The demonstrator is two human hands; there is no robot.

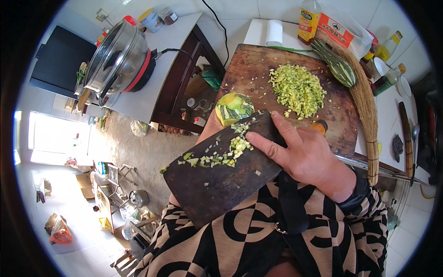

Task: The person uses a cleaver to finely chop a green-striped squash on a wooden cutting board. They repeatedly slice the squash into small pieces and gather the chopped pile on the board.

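Note:
My right hand (307, 154) grips a broad dark cleaver (198, 184), with fingers laid along the flat of its blade. Part of a wooden handle end (319, 126) shows beyond the knuckles. Small green and pale dice of squash (237, 147) cling to the blade. Behind the blade, my left hand (210, 127) is mostly hidden; it holds a cut piece of striped green squash (234, 110), partly peeled or sliced on top. A heap of diced squash (297, 90) lies on the worn wooden cutting board (251, 62), just beyond the cleaver.
A whole striped squash (334, 62) and a straw brush (367, 111) lie along the board's right side. Bottles, including a yellow-labelled one (309, 21), stand behind. At left, a steel pot with a glass lid (115, 60) sits on a side table (177, 39).

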